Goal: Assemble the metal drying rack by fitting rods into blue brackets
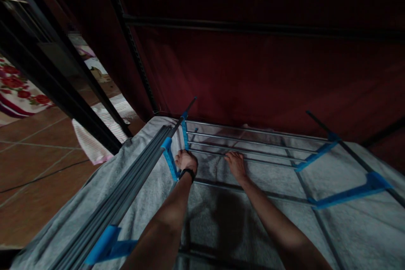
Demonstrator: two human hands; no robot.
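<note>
A rack of grey metal rods and blue plastic brackets lies on a grey blanket (268, 219). My left hand (187, 161), a dark band at its wrist, is closed at the lower end of the far left blue bracket (184, 133), where a rod meets it. The fingertips are partly hidden. My right hand (236, 163) has its fingers curled over the lowest of the far metal rods (268, 162). A nearer blue bracket (170, 161) stands just left of my left wrist. On the right, two blue brackets (319, 156) join the rods to a dark pole (357, 158).
Several loose grey tubes (126, 190) lie bundled along the left, beside another blue bracket (106, 244). Dark metal posts (79, 84) rise at the left. A dark red cloth (253, 80) hangs behind. A striped cloth (95, 135) lies on the tiled floor (38, 164).
</note>
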